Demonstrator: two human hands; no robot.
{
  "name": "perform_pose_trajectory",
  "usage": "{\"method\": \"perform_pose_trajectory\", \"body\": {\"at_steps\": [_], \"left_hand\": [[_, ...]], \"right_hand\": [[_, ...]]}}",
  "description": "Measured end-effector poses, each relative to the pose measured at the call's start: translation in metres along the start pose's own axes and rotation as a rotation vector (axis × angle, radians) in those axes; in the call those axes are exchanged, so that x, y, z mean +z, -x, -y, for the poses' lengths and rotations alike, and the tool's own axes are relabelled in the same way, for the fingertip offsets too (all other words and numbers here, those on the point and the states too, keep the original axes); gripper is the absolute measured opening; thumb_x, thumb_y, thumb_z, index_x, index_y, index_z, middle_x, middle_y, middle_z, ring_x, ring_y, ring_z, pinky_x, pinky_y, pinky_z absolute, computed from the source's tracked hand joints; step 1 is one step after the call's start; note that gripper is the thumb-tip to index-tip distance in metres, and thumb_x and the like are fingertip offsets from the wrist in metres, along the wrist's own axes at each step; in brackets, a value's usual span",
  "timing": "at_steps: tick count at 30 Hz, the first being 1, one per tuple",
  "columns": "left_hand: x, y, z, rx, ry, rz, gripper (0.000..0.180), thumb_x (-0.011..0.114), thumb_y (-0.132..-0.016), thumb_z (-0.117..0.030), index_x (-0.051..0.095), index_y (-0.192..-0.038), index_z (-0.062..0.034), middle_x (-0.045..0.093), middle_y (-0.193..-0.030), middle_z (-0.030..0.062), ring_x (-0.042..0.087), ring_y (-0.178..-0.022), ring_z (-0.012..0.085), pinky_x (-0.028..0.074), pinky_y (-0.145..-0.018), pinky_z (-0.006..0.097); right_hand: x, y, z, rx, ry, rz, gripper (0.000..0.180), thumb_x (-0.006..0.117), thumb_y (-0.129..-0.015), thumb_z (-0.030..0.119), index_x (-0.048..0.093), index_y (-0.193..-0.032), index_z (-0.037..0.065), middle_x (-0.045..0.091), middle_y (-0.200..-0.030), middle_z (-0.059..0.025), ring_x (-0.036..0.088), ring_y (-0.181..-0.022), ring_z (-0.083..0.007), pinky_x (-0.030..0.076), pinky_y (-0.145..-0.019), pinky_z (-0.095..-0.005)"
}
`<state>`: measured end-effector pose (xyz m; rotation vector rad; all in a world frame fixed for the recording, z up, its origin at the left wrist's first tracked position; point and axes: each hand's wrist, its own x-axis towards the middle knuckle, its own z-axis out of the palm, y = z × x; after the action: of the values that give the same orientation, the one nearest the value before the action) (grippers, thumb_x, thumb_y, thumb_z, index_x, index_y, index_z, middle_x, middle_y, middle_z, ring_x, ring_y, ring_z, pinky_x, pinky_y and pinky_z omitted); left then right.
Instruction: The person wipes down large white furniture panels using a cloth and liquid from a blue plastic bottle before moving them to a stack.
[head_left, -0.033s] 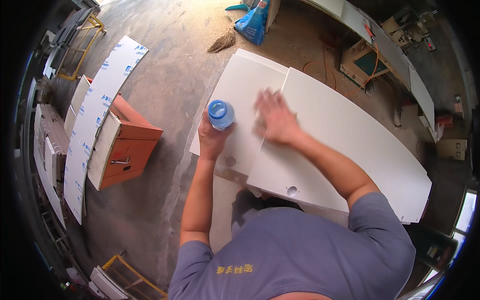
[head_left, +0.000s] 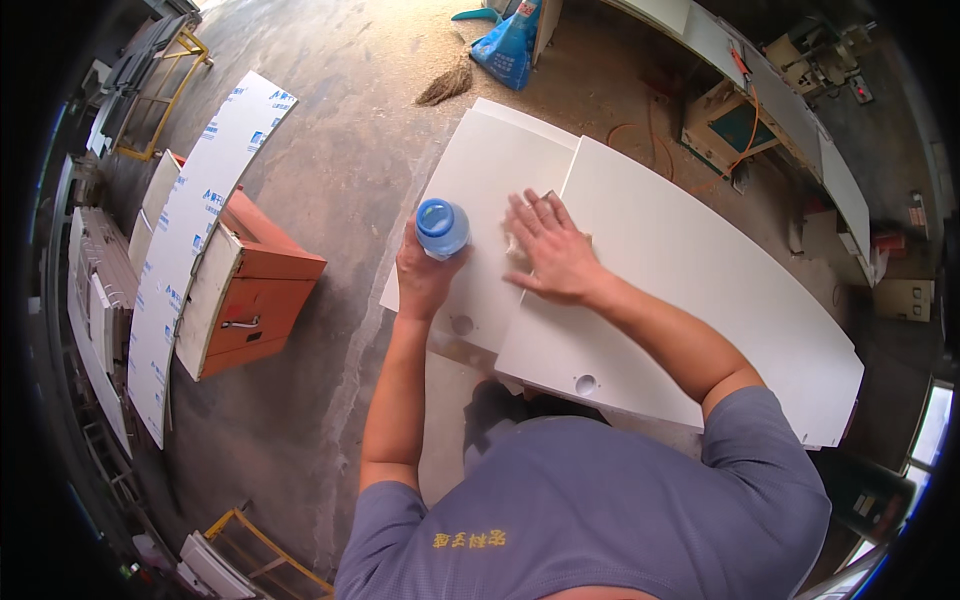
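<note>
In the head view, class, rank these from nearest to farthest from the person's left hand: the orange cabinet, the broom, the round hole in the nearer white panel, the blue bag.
From the left hand:
1. Round hole, just below the hand.
2. Orange cabinet, to the left on the floor.
3. Broom, up ahead on the floor.
4. Blue bag, beyond the broom, near the top edge.

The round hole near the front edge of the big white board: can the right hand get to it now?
Probably yes: the right hand lies flat on the same board, and the hole is uncovered.
</note>
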<state>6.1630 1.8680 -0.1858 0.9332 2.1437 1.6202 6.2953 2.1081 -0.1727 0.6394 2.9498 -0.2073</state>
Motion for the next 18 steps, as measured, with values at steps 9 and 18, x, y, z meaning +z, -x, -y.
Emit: {"method": "perform_pose_trajectory", "body": {"at_steps": [9, 18], "left_hand": [[-0.005, -0.008, 0.013, -0.036, 0.034, 0.074, 0.048, 0.088, -0.078, -0.003, 0.068, -0.121, -0.0036, 0.075, -0.113, 0.0077, 0.072, -0.105, 0.0201, 0.056, -0.094, 0.035], [-0.002, -0.012, 0.030, -0.031, 0.030, 0.165, 0.059, 0.089, -0.076, -0.004, 0.067, -0.130, -0.0020, 0.073, -0.123, 0.0088, 0.070, -0.112, 0.0207, 0.054, -0.100, 0.035]], "right_hand": [[-0.012, 0.047, 0.043, -0.076, 0.015, 0.092, 0.109, 0.048, -0.096, 0.075, 0.018, -0.166, -0.002, 0.017, -0.175, -0.0202, 0.012, -0.162, -0.0384, 0.003, -0.128, -0.0649], [0.016, -0.025, -0.022, 0.213, -0.054, -0.134, 0.108, 0.056, -0.095, 0.068, 0.014, -0.166, -0.002, 0.015, -0.174, -0.0221, 0.008, -0.163, -0.0373, 0.002, -0.131, -0.0564]]}}
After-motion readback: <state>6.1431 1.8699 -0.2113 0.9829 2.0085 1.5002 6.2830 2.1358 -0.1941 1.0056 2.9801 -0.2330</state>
